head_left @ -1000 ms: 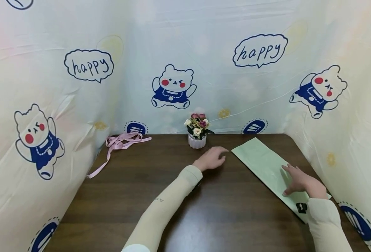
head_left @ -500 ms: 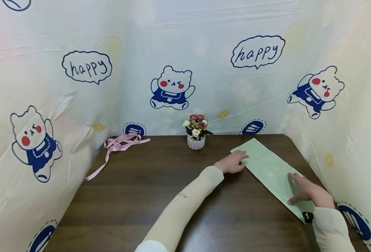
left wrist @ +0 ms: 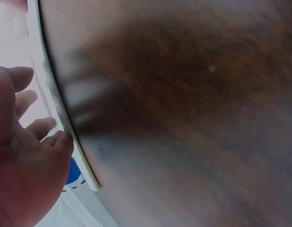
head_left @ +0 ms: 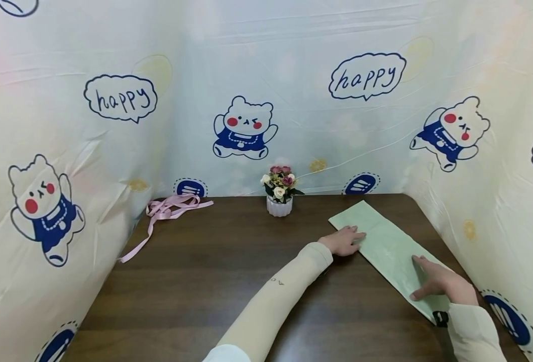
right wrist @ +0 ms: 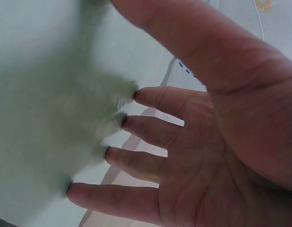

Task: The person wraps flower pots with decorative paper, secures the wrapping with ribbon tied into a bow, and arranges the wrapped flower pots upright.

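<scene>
A flat, pale green folded sheet, which looks like paper [head_left: 386, 236], lies diagonally on the right of the table. My left hand [head_left: 344, 240] reaches its left long edge near the far end, fingertips lying over the margin. Seen from the left wrist, that hand [left wrist: 30, 156] has loosely bent, spread fingers beside the sheet's edge [left wrist: 56, 99]. Toward the near end my right hand [head_left: 444, 282] rests on the sheet with thumb and fingers spread. The right wrist view has its straight fingers [right wrist: 136, 163] touching the green surface [right wrist: 37, 113] with their tips.
At the back middle stands a small white pot of artificial flowers [head_left: 279, 193]. A pink ribbon [head_left: 171, 207] lies loosely at the back left, one end trailing along the left table edge. Printed cloth [head_left: 248, 50] surrounds the brown table [head_left: 180, 296] at back and sides.
My left hand has moved right from bare table onto the green sheet's left edge. The right hand has slid a little toward the near end. The sheet lies about where it was.
</scene>
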### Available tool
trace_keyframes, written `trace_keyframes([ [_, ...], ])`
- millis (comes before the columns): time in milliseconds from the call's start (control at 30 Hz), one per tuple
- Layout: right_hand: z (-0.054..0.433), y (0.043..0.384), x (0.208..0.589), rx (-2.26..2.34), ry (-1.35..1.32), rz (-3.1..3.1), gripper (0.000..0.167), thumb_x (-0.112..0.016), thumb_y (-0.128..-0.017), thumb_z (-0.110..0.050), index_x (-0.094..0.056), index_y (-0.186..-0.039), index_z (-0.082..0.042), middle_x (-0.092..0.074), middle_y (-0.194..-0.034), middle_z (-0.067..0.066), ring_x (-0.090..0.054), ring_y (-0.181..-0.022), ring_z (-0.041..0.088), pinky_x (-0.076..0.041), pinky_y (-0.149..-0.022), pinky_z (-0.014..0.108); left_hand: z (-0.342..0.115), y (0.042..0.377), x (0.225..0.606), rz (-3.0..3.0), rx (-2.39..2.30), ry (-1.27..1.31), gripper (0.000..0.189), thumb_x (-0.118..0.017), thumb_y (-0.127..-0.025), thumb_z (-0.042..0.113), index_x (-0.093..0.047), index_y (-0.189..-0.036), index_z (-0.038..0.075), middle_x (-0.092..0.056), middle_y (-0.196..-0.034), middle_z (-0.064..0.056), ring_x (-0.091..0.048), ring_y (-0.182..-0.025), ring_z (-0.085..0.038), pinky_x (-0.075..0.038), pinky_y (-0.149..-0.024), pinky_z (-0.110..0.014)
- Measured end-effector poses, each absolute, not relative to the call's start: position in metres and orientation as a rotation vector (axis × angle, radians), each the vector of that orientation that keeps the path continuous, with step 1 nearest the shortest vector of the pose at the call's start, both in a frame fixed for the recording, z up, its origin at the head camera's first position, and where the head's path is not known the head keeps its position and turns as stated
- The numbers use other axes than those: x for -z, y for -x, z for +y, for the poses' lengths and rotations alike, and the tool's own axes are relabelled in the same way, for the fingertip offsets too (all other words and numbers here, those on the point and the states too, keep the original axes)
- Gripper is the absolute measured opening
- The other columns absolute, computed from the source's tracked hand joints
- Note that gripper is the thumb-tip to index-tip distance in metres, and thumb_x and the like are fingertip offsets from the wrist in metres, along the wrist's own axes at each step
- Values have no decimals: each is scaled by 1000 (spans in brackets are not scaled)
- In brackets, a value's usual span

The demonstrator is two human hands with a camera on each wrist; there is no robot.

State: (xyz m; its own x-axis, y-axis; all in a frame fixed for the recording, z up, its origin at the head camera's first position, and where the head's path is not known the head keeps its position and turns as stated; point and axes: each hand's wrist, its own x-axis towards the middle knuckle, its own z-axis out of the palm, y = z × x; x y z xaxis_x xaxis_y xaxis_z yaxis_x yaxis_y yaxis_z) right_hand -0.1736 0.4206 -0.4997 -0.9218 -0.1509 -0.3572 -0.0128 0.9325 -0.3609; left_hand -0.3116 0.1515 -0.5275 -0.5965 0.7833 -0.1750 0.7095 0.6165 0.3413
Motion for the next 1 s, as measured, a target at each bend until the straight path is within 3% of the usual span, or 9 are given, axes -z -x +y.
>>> trace_keyframes([
  [167,418,172,503,487,135,2704,120,-95,-66,-41,-30,-145,22,-21,-146,52,-27,-134,67,-29,-107,72,152,309,527,2559,-260,-1189,49,-42,-109,34,-40,-158,26,-34,-164,-4,-24,-154,-16,-20,-122,-22],
  [267,415,171,503,476,146,2710,117,-94,-68,-40,-31,-145,22,-22,-145,53,-28,-133,68,-31,-106,72,154,307,526,2605,-175,-1208,47,-45,-109,34,-46,-155,25,-45,-158,-2,-33,-150,-16,-25,-120,-22],
  [367,410,169,504,464,148,2718,115,-94,-69,-40,-32,-145,21,-24,-144,53,-30,-133,67,-32,-106,71,156,304,525,2662,-81,-1210,43,-46,-108,35,-54,-149,24,-57,-146,-1,-46,-138,-15,-34,-113,-23],
  [467,403,168,503,449,145,2719,114,-93,-69,-41,-34,-145,20,-25,-144,53,-31,-133,67,-33,-105,71,158,302,526,2716,-32,-1174,38,-47,-107,36,-62,-140,23,-62,-133,0,-51,-127,-15,-38,-108,-23],
  [600,393,168,502,423,141,2711,114,-92,-71,-44,-34,-145,21,-25,-144,54,-31,-132,67,-33,-105,71,160,299,528,2766,-17,-1082,36,-48,-106,38,-64,-135,24,-60,-133,-2,-49,-127,-16,-40,-107,-25],
  [833,372,166,495,412,129,2675,115,-91,-73,-44,-31,-144,23,-22,-143,56,-28,-134,68,-30,-107,71,158,291,524,2826,26,-902,51,-47,-105,48,-48,-151,25,-45,-146,-6,-43,-134,-16,-48,-99,-26],
  [1000,355,162,493,372,139,2688,112,-90,-74,-42,-32,-142,24,-25,-141,57,-31,-133,67,-33,-107,70,155,289,522,2848,63,-811,57,-45,-105,54,-46,-153,24,-40,-151,-5,-41,-135,-16,-49,-96,-27],
])
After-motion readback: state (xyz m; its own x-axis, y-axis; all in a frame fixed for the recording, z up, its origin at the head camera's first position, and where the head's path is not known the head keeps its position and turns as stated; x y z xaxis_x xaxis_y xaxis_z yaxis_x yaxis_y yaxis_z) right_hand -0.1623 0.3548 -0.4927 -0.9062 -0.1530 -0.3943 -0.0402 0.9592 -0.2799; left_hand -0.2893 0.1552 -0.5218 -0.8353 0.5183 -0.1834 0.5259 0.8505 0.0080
